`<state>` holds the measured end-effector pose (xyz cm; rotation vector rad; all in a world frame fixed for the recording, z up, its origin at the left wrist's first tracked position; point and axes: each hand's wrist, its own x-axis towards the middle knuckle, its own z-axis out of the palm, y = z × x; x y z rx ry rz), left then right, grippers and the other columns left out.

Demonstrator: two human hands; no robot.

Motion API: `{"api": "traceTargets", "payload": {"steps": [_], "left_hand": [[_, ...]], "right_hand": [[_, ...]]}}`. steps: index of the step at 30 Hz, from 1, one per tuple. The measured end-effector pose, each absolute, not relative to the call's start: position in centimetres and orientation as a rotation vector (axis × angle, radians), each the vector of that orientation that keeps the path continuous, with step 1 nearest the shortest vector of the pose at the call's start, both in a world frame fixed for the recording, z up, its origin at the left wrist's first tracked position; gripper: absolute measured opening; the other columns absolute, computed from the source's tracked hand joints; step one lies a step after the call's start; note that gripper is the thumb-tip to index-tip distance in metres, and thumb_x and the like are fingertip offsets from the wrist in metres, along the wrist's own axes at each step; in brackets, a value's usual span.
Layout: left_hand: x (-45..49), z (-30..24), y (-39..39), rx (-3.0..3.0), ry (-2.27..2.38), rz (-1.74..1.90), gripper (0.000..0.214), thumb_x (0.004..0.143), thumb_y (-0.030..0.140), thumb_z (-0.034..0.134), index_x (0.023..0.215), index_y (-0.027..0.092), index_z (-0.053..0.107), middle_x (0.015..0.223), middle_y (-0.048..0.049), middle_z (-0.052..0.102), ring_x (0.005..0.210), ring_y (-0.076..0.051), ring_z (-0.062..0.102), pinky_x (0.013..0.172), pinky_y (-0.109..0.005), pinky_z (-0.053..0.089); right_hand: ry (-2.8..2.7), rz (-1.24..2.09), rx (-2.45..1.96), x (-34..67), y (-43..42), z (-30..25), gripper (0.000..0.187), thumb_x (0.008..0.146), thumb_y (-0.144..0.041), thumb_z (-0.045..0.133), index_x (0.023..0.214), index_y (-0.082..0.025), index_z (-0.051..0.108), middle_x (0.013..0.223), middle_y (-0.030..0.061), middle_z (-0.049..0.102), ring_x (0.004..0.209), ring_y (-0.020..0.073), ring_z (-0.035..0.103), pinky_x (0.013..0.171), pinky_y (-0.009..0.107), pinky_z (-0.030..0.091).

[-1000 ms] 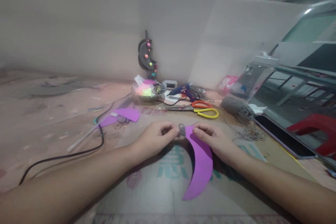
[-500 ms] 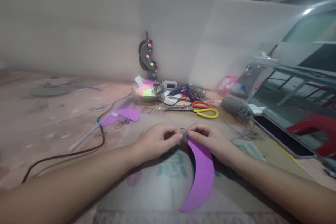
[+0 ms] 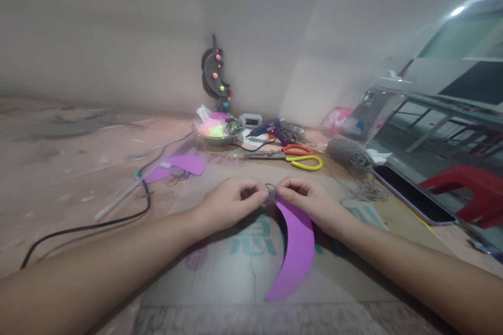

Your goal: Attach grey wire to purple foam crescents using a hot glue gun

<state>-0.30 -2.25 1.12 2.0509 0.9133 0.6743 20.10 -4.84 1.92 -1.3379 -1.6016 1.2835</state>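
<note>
A purple crescent-shaped piece (image 3: 299,246), perhaps paper or foam, hangs curved over the cardboard. My right hand (image 3: 310,201) pinches its upper tip between thumb and fingers. Just left of that tip, my left hand (image 3: 234,201) is closed in a pinch against a bit of grey yarn (image 3: 271,193), which forms a small loop above the fingertips. How the yarn is joined to the tip is too blurred to tell. Both hands are close together, with only the yarn between them.
Scissors (image 3: 302,161) with orange and yellow handles lie beyond my hands, near a blue glue gun (image 3: 267,128) and a bowl (image 3: 218,138) of bright scraps. Grey yarn ball (image 3: 346,154) and phone (image 3: 414,193) are at right. Purple pieces (image 3: 184,163) and a black cable (image 3: 129,215) lie left.
The whole view has shifted slightly, so everything appears a little higher and further left. Both hands keep the same pinch at the crescent's tip.
</note>
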Motion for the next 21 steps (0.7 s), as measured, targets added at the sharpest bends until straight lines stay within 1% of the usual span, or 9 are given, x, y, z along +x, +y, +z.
{"api": "traceTargets", "payload": {"steps": [3, 6, 9, 12, 14, 17, 21], "left_hand": [[-0.33, 0.9, -2.2, 2.075, 0.896, 0.657, 0.032, 0.09, 0.038, 0.046, 0.076, 0.017, 0.065, 0.072, -0.0001, 0.063, 0.068, -0.013, 0.055, 0.062, -0.022, 0.04], [-0.39, 0.72, -2.15, 2.097, 0.895, 0.634, 0.032, 0.09, 0.039, 0.045, 0.076, 0.017, 0.064, 0.072, 0.0, 0.062, 0.069, -0.014, 0.055, 0.062, -0.023, 0.04], [-0.42, 0.74, -2.14, 2.088, 0.896, 0.633, 0.032, 0.09, 0.039, 0.045, 0.077, 0.017, 0.064, 0.073, -0.0001, 0.063, 0.07, -0.014, 0.056, 0.064, -0.024, 0.041], [-0.39, 0.94, -2.18, 2.053, 0.892, 0.648, 0.031, 0.09, 0.037, 0.045, 0.077, 0.017, 0.065, 0.075, -0.0005, 0.064, 0.071, -0.014, 0.056, 0.065, -0.023, 0.042], [-0.36, 1.09, -2.21, 2.037, 0.9, 0.664, 0.03, 0.09, 0.036, 0.046, 0.077, 0.016, 0.065, 0.075, -0.0008, 0.065, 0.071, -0.014, 0.056, 0.065, -0.023, 0.042], [-0.35, 1.18, -2.2, 2.039, 0.915, 0.675, 0.029, 0.089, 0.035, 0.047, 0.077, 0.016, 0.065, 0.074, -0.0008, 0.065, 0.07, -0.014, 0.056, 0.064, -0.023, 0.041], [-0.4, 1.0, -2.13, 2.044, 0.891, 0.672, 0.029, 0.09, 0.035, 0.046, 0.078, 0.017, 0.065, 0.076, -0.0007, 0.066, 0.07, -0.013, 0.056, 0.064, -0.023, 0.041]], "right_hand": [[-1.639, 1.263, -1.311, 19.91, -4.83, 1.9, 0.031, 0.075, -0.049, 0.068, 0.076, -0.018, 0.063, 0.07, -0.0008, 0.059, 0.063, 0.0119, 0.051, 0.058, 0.024, 0.039], [-1.678, 1.236, -1.316, 19.89, -4.92, 1.95, 0.031, 0.076, -0.048, 0.068, 0.075, -0.017, 0.063, 0.068, -0.0015, 0.058, 0.06, 0.0109, 0.049, 0.056, 0.024, 0.038], [-1.678, 1.235, -1.349, 20.07, -4.97, 1.91, 0.037, 0.08, -0.053, 0.062, 0.074, -0.017, 0.061, 0.064, -0.0025, 0.055, 0.057, 0.0099, 0.046, 0.052, 0.023, 0.035], [-1.622, 1.258, -1.374, 20.3, -4.94, 1.89, 0.045, 0.083, -0.06, 0.054, 0.076, -0.017, 0.061, 0.066, -0.001, 0.057, 0.057, 0.0108, 0.048, 0.053, 0.023, 0.037], [-1.592, 1.261, -1.378, 20.38, -4.92, 1.95, 0.044, 0.08, -0.061, 0.057, 0.077, -0.017, 0.062, 0.069, 0.0001, 0.059, 0.059, 0.0118, 0.05, 0.053, 0.024, 0.038], [-1.604, 1.274, -1.374, 20.31, -4.97, 2.05, 0.037, 0.075, -0.055, 0.066, 0.075, -0.018, 0.063, 0.071, 0.0006, 0.06, 0.062, 0.0128, 0.052, 0.056, 0.024, 0.04], [-1.626, 1.283, -1.356, 20.06, -5.08, 2.03, 0.029, 0.075, -0.048, 0.067, 0.074, -0.02, 0.063, 0.068, -0.0007, 0.058, 0.061, 0.0123, 0.05, 0.056, 0.024, 0.039]]}}
